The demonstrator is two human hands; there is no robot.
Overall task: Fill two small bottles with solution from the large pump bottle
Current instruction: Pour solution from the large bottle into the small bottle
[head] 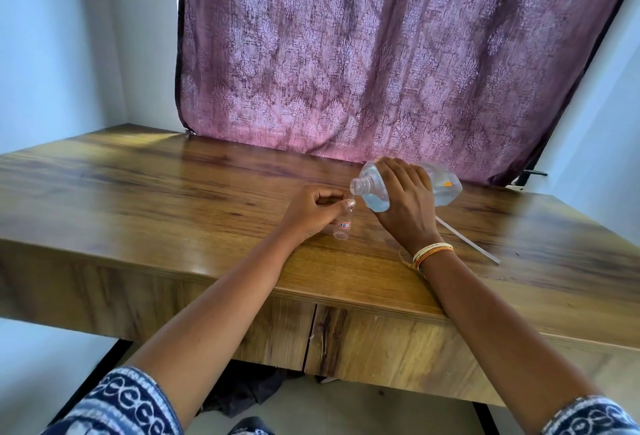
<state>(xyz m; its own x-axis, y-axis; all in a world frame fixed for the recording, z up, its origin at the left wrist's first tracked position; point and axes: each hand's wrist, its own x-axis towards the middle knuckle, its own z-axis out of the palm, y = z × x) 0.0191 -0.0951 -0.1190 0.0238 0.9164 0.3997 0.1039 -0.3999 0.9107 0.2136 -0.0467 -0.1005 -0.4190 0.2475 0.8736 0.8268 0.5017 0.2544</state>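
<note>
Pump bottle first: in the head view, the only view, you hold it tipped on its side above the tabletop, your right hand wrapped over its body, fingers curled round it. Its pump is off, so the bare threaded neck points left and slightly down, aimed at the small bottle. That tilt seems meant for pouring straight from the neck instead of pumping. The clear bluish solution pools along the lower side of the big bottle and it looks well under full.

Your left hand pinches the small bottle near its top, thumb and fingers closed on it, steadying it upright on the tabletop just under the big bottle's mouth. The two openings are very close; whether they touch is hard to tell. The small bottle, marked with a white label, looks empty or nearly so, and no stream is visible.

A thin white tube lies on the tabletop to the right, partly behind your right wrist; it is probably the pump's dip tube. A second small bottle is not clearly in view.
</note>
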